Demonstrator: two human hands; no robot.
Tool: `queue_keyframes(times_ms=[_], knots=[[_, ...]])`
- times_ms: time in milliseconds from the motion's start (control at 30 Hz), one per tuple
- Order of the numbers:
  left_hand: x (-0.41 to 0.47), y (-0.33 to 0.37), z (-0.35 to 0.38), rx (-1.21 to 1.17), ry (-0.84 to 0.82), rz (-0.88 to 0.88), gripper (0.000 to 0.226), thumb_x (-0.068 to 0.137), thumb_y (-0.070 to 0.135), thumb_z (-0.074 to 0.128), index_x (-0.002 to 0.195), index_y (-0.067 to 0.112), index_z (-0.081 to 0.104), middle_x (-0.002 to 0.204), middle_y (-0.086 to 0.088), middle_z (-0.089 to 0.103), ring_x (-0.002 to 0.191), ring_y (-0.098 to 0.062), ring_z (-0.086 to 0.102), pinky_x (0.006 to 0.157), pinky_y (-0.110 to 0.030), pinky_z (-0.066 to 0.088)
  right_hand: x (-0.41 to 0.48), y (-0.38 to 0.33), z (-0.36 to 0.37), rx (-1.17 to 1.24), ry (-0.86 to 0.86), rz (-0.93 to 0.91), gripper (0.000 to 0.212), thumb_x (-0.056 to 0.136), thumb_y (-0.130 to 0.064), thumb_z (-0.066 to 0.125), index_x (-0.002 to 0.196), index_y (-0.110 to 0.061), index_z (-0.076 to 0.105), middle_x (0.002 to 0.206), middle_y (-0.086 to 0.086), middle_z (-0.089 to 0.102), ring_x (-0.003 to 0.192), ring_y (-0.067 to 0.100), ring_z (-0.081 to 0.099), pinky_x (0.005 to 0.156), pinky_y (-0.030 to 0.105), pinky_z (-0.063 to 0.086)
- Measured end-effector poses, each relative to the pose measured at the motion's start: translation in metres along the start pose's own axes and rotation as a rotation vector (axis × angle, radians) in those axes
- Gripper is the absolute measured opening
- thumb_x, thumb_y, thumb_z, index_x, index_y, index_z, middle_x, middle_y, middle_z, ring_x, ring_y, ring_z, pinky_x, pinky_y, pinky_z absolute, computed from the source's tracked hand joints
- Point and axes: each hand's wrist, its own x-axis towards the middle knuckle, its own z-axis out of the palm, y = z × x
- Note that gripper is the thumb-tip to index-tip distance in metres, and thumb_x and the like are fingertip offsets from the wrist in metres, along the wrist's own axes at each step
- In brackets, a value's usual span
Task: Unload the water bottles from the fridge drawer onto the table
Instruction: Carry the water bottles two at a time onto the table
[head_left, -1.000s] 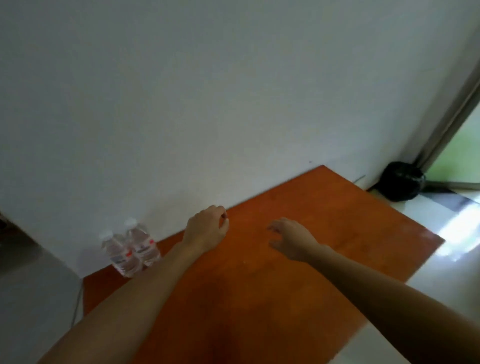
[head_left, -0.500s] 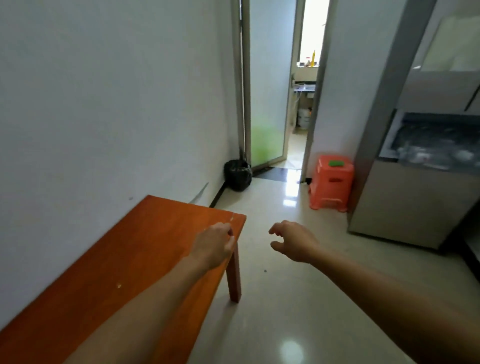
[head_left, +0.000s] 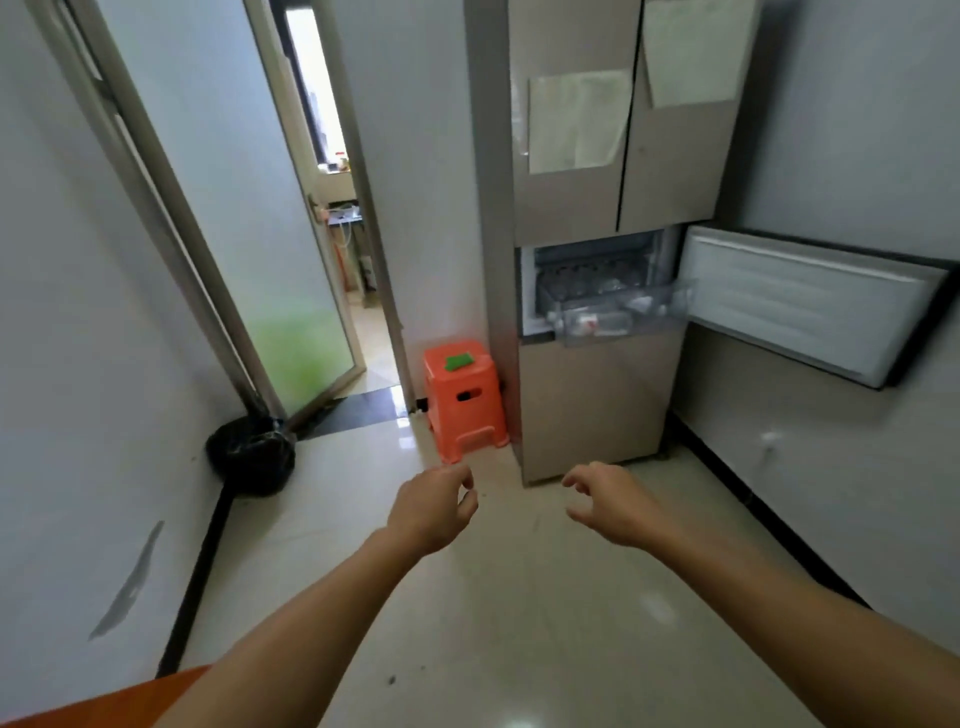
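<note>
Right, both arms are stretched out in front of me over the pale floor (head_left: 519, 597), and neither grip has anything in it. My left hand (head_left: 431, 512) hangs with its fingers (head_left: 465, 475) loosely curled, thumb near the tips, holding nothing. My right hand (head_left: 618, 506) mirrors it, bent like a slack claw and just as empty, with tile showing between the two. Ahead stands the fridge (head_left: 587, 405), its middle section open and the compartment door (head_left: 810, 306) swung out to the right. The clear fridge drawer (head_left: 670, 304) is pulled out past the fridge front, and inside it I can make out the water bottles (head_left: 592, 325): clear plastic with a touch of red label, too blurred to count. Just left of the fridge sits an orange stool (head_left: 462, 405) with a green patch (head_left: 458, 362) on top. A black bag (head_left: 252, 457) slumps against the left wall by the frosted glass door (head_left: 280, 260). Down in the bottom left corner, an orange sliver of the worktop (head_left: 104, 701) peeks in, well apart from the drawer.
</note>
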Motion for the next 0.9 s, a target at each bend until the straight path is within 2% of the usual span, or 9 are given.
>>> queue_keyframes(times_ms=[167, 333, 500, 600, 733, 900], knots=[[0.106, 0.056, 0.040, -0.074, -0.111, 0.188, 0.013, 0.089, 0.031, 0.051, 0.089, 0.021, 0.059, 0.090, 0.000, 0.064, 0.080, -0.018, 0.060, 0.075, -0.039, 0.055, 0.045, 0.096, -0.036, 0.050, 0.032, 0.169, 0.043, 0.088, -0.035, 0.064, 0.129, -0.024, 0.057, 0.124, 0.001, 0.061, 0.110, 0.018, 0.058, 0.092, 0.032, 0.047], [0.212, 0.106, 0.081, -0.028, -0.168, 0.300, 0.015, 0.089, 0.029, 0.050, 0.094, 0.018, 0.059, 0.095, -0.001, 0.064, 0.087, -0.021, 0.061, 0.078, -0.039, 0.053, 0.113, 0.182, -0.060, 0.096, 0.042, 0.255, 0.043, 0.088, -0.036, 0.064, 0.129, -0.026, 0.056, 0.124, -0.002, 0.062, 0.108, 0.017, 0.060, 0.085, 0.027, 0.047], [0.318, 0.142, 0.099, -0.038, -0.184, 0.273, 0.017, 0.089, 0.027, 0.050, 0.097, 0.017, 0.060, 0.099, -0.003, 0.065, 0.091, -0.024, 0.061, 0.075, -0.036, 0.050, 0.200, 0.250, -0.103, 0.122, 0.037, 0.261, 0.044, 0.088, -0.032, 0.065, 0.130, -0.023, 0.056, 0.124, 0.000, 0.061, 0.108, 0.017, 0.060, 0.082, 0.023, 0.044], [0.373, 0.151, 0.105, -0.066, -0.133, 0.245, 0.016, 0.089, 0.029, 0.050, 0.097, 0.019, 0.060, 0.096, -0.001, 0.065, 0.088, -0.023, 0.061, 0.074, -0.038, 0.051, 0.257, 0.281, -0.133, 0.093, 0.057, 0.242, 0.044, 0.087, -0.036, 0.064, 0.128, -0.024, 0.056, 0.118, 0.000, 0.063, 0.097, 0.015, 0.058, 0.079, 0.027, 0.046], [0.434, 0.145, 0.113, -0.078, -0.147, 0.198, 0.019, 0.091, 0.032, 0.050, 0.100, 0.020, 0.061, 0.098, -0.001, 0.065, 0.090, -0.021, 0.061, 0.077, -0.036, 0.052, 0.327, 0.300, -0.154, 0.102, 0.050, 0.217, 0.044, 0.087, -0.040, 0.065, 0.128, -0.025, 0.057, 0.114, -0.003, 0.064, 0.097, 0.014, 0.060, 0.081, 0.029, 0.049], [0.528, 0.121, 0.129, -0.090, -0.130, 0.178, 0.014, 0.090, 0.031, 0.051, 0.096, 0.021, 0.060, 0.097, 0.000, 0.065, 0.086, -0.020, 0.061, 0.073, -0.034, 0.050, 0.430, 0.316, -0.167, 0.155, 0.054, 0.198, 0.045, 0.086, -0.039, 0.067, 0.128, -0.023, 0.057, 0.103, -0.006, 0.060, 0.091, 0.012, 0.058, 0.081, 0.028, 0.050]])
